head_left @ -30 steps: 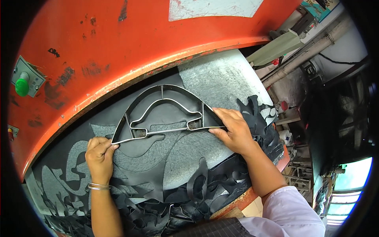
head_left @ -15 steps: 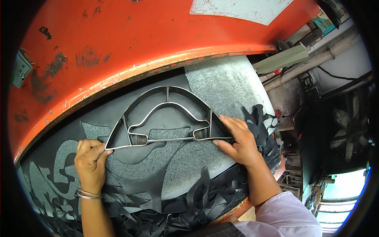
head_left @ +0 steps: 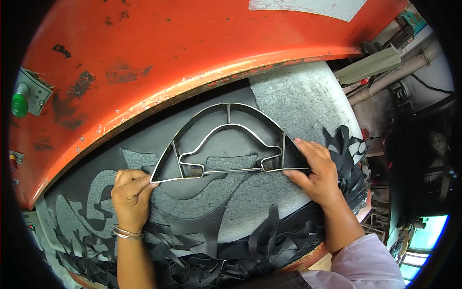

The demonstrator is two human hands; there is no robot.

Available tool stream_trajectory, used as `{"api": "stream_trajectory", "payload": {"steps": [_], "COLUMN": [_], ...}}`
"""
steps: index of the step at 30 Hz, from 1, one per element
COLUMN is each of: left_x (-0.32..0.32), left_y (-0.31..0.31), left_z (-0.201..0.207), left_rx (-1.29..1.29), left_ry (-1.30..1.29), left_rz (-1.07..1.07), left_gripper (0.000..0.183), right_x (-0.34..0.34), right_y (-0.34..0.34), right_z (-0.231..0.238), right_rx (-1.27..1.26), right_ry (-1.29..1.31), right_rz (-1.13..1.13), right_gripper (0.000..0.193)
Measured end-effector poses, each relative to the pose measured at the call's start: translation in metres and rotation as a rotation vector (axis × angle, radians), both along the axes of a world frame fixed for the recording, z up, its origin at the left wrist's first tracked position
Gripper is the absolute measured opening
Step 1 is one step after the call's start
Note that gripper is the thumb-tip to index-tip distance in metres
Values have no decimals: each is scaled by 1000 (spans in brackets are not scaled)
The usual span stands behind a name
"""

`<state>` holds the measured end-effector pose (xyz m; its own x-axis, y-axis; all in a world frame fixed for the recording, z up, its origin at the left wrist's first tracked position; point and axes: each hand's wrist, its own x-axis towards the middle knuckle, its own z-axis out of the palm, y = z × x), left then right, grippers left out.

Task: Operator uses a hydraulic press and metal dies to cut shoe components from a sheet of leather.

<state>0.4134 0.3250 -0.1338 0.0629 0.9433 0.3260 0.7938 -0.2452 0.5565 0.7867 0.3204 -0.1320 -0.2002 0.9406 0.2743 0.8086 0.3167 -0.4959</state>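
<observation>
A dome-shaped steel cutting die (head_left: 228,109) with a curved inner blade and cross struts rests over a black sheet (head_left: 159,127), which looks like leather or rubber. Cut-out gaps in the sheet bare the grey, fuzzy cutting board (head_left: 288,96) beneath. My left hand (head_left: 131,195), a bangle on its wrist, pinches the die's left corner between thumb and fingers. At the opposite corner, my right hand (head_left: 315,171) grips with the thumb at the straight edge and the fingers along the outer curve. The underside of the die is hidden, so its contact with the sheet cannot be judged.
A large orange-red machine beam (head_left: 183,38) with scuffed paint spans the far side, close above the board. Black offcut scraps (head_left: 211,260) heap along the near edge, with more scraps (head_left: 344,149) at the right. A green button (head_left: 20,105) sits on the beam's left end.
The whole view has shifted, so everything appears further right. Both hands keep their hold on the die, and its place on the sheet looks nearly the same.
</observation>
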Motion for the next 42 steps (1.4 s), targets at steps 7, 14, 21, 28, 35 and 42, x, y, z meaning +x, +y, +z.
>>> {"api": "stream_trajectory", "payload": {"steps": [7,14,21,28,35,42], "left_x": [-3,-10,-52,-238,-308,-314], "left_y": [-4,-19,-86,-200,-233,-336], "left_z": [7,-1,68,78,133,145], "left_rx": [13,63,6,478,860,426], "left_ry": [9,-37,-226,-550,-87,-229], "left_rz": [1,-56,37,669,1081,561], "left_gripper": [17,13,37,52,77,55], "right_x": [-2,1,-28,-152,-264,-269], "right_y": [-3,-21,-75,-138,-149,-194], "right_z": [-1,-7,44,105,189,175], "right_rx": [69,141,313,204,304,343], "right_ry": [7,-11,-69,333,504,494], "right_rz": [5,26,-143,292,405,320], "right_gripper": [58,58,61,51,49,35]}}
